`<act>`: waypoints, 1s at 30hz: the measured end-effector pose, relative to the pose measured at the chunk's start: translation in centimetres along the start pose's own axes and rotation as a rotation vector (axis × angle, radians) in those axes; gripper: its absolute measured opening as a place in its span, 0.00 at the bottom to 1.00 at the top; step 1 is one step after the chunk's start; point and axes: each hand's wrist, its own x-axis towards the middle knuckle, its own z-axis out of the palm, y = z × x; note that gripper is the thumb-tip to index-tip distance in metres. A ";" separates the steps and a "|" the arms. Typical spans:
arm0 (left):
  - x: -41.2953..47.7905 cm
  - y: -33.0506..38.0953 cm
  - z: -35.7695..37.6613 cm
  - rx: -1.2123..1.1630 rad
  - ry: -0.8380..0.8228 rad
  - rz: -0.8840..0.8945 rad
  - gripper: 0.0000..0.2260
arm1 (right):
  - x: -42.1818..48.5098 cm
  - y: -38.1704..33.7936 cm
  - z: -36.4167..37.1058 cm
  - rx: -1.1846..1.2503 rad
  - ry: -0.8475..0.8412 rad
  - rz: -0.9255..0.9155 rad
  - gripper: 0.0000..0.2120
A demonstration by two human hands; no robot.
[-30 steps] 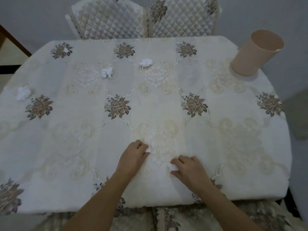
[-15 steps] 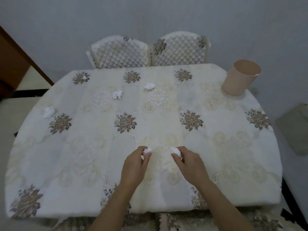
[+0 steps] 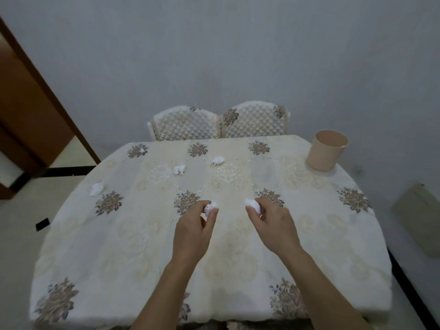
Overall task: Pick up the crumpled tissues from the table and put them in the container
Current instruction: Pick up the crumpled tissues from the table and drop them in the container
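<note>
While the left hand (image 3: pixel 191 231) pinches one tissue (image 3: pixel 211 207), the right hand (image 3: pixel 273 225) pinches a second tissue (image 3: pixel 252 204).

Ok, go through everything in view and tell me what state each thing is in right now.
left hand, pinching left tissue
right hand, pinching right tissue
container, upright, open top, inside hidden
far centre tissue, crumpled, loose on tablecloth
middle tissue, crumpled, loose on tablecloth
left edge tissue, crumpled, loose on tablecloth
</note>
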 end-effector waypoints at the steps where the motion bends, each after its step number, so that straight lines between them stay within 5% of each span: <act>1: -0.1 0.5 0.0 -0.014 0.004 0.009 0.03 | -0.3 -0.2 -0.4 -0.002 0.011 0.002 0.15; 10: -1.7 3.4 3.4 -0.090 -0.197 0.188 0.07 | -6.3 1.5 -4.9 -0.085 0.186 0.147 0.14; 30: -16.2 19.5 18.9 -0.337 -0.802 0.640 0.07 | -31.6 9.6 -19.7 -0.320 0.744 0.785 0.09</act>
